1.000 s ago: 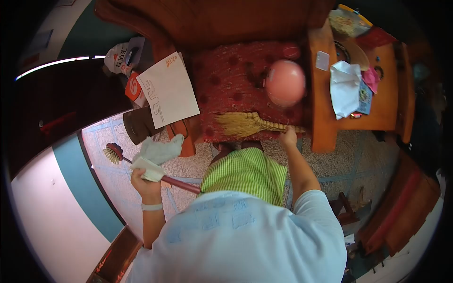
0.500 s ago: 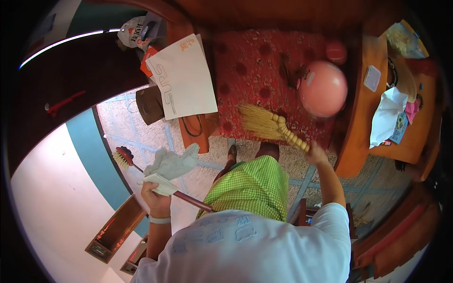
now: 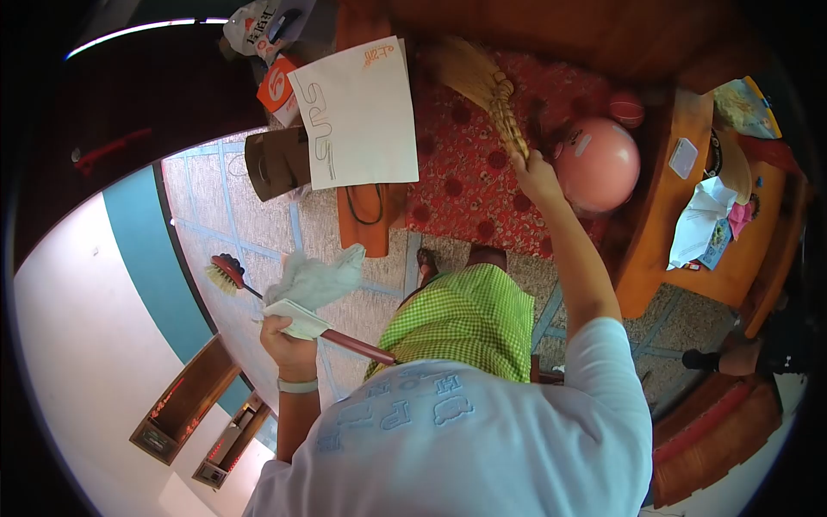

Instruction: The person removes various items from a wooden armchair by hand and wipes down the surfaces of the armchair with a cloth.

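My right hand (image 3: 536, 172) is closed round the handle of a straw hand broom (image 3: 497, 103), whose bristles reach the back left of the red patterned seat cushion (image 3: 517, 194). At the lower left my left hand (image 3: 289, 346) grips a folded white cloth (image 3: 295, 319) and a brush with a dark red handle (image 3: 357, 346); its bristle head (image 3: 226, 273) points left. A thin whitish plastic bag (image 3: 317, 277) hangs beside that hand. On the cushion, right of the broom, rests a pink ball (image 3: 596, 164) with a smaller red ball (image 3: 626, 109) behind it.
A large white paper bag (image 3: 357, 116) stands on the left armrest (image 3: 366, 233), beside a brown bag (image 3: 276, 164). Papers (image 3: 702, 224) and a phone-like white object (image 3: 683, 158) lie on the right wooden surface (image 3: 659, 198). Another person's leg (image 3: 739, 359) shows at the right.
My right hand has moved the broom up and left across the cushion, from its front edge towards the back. My left hand still holds the same things, and the view has shifted.
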A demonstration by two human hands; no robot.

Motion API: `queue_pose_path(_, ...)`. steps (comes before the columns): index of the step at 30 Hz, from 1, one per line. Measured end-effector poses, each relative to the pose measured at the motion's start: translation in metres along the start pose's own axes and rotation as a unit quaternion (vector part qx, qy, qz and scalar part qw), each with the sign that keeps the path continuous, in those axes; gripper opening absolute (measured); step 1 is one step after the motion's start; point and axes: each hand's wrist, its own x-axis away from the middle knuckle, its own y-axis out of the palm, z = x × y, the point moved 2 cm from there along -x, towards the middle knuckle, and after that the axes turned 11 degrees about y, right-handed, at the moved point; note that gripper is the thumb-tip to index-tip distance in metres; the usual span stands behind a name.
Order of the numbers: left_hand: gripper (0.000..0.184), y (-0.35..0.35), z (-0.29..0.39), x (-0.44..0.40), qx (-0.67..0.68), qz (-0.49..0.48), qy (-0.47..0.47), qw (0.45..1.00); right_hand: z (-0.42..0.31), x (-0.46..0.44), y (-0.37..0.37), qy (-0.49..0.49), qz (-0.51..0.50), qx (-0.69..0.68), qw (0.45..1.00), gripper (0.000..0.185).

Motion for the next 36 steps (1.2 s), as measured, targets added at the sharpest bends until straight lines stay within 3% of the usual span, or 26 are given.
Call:
queue_pose_path(3,0.054,-0.013,0.0,0.004,-0.021,0.023,0.003,1.0,-0.012,-0.008,0.039,0.084,-0.08,0.066,0.991,0.053)
queue_pose_path(5,0.052,-0.022,0.0,0.005,-0.012,0.029,0.006,0.999,0.015,0.033,0.072,0.076,-0.135,0.084,0.984,0.049)
queue_pose_path(6,0.052,-0.029,0.001,0.005,-0.006,0.032,0.004,0.999,0.04,0.064,0.09,0.021,-0.113,0.143,0.983,0.05)
queue_pose_path(8,0.05,-0.048,0.001,0.003,0.004,0.06,0.002,0.998,0.068,0.122,0.088,0.069,-0.278,0.238,0.928,0.056)
queue_pose_path(9,0.05,-0.054,-0.002,0.001,0.013,0.06,0.001,0.998,0.084,0.148,0.082,0.043,-0.319,0.249,0.914,0.057)
queue_pose_path(11,0.049,-0.065,-0.004,-0.002,0.041,0.059,-0.013,0.997,0.069,0.178,0.041,0.058,-0.431,0.291,0.852,0.052)
queue_pose_path(13,0.049,-0.061,-0.004,-0.004,0.052,0.059,-0.021,0.997,0.066,0.187,-0.003,0.101,-0.391,0.23,0.885,0.053)
queue_pose_path(15,0.048,-0.052,-0.004,-0.004,0.062,0.055,-0.028,0.996,0.059,0.183,-0.045,0.146,-0.262,0.121,0.946,0.047)
queue_pose_path(17,0.05,-0.042,0.0,-0.003,0.055,0.037,-0.017,0.998,0.078,0.156,-0.059,0.08,-0.1,0.072,0.989,0.045)
queue_pose_path(19,0.05,-0.053,-0.001,-0.009,0.065,0.016,-0.019,0.998,0.045,0.121,-0.073,0.07,0.01,-0.039,0.997,0.047)
queue_pose_path(25,0.049,-0.078,0.012,-0.026,0.085,-0.051,-0.036,0.994,-0.016,0.05,-0.035,0.197,-0.013,-0.032,0.98,0.053)
queue_pose_path(26,0.048,-0.086,0.015,-0.031,0.079,-0.053,-0.044,0.994,0.014,0.046,0.003,0.174,0.053,0.041,0.982,0.053)
queue_pose_path(27,0.048,-0.096,0.018,-0.037,0.082,-0.064,-0.044,0.994,0.004,0.093,0.019,0.194,0.021,0.02,0.981,0.057)
queue_pose_path(28,0.044,-0.109,0.022,-0.043,0.076,-0.066,-0.035,0.994,0.067,0.099,0.072,0.151,0.06,0.091,0.982,0.058)
queue_pose_path(29,0.041,-0.123,0.026,-0.049,0.073,-0.069,-0.026,0.995,0.089,0.143,0.1,0.173,0.009,0.092,0.98,0.056)
queue_pose_path(30,0.041,-0.137,0.028,-0.059,0.083,-0.083,-0.031,0.993,0.111,0.205,0.134,0.207,0.083,0.12,0.967,0.045)
queue_pose_path(31,0.037,-0.151,0.03,-0.071,0.08,-0.096,-0.045,0.991,0.145,0.256,0.166,0.241,0.027,0.081,0.967,0.05)
queue_pose_path(32,0.033,-0.164,0.031,-0.083,0.079,-0.109,-0.061,0.989,0.145,0.316,0.178,0.299,0.003,0.092,0.95,0.048)
queue_pose_path(33,0.033,-0.173,0.033,-0.092,0.091,-0.124,-0.069,0.986,0.151,0.369,0.196,0.353,-0.027,0.01,0.935,0.049)
queue_pose_path(34,0.03,-0.181,0.039,-0.099,0.091,-0.131,-0.081,0.984,0.128,0.422,0.197,0.441,-0.074,0.005,0.895,0.052)
queue_pose_path(36,0.024,-0.184,0.051,-0.102,0.101,-0.167,-0.089,0.977,0.135,0.491,0.236,0.467,-0.07,-0.042,0.88,0.049)
